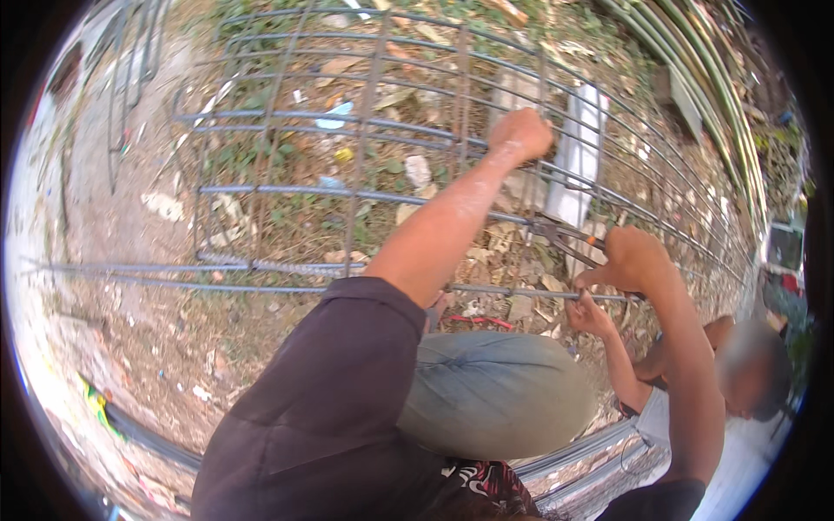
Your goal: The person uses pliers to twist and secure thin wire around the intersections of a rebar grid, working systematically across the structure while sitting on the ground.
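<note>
A rebar cage of long steel bars and crossing stirrups lies in front of me. My left hand reaches over it, fingers closed round a bar at a stirrup crossing. My right hand grips the handles of steel pincers, which have orange on one handle. The pincers' jaws are at a crossing of a long bar and a stirrup, on the near side of the cage. Close below my right hand, a co-worker's hand touches the nearest long bar.
The co-worker crouches at the right. A white block-like piece lies under the cage among leaves, stones and litter. Bamboo poles run along the far right. Bent bars lie at the far left; more bars lie beside me.
</note>
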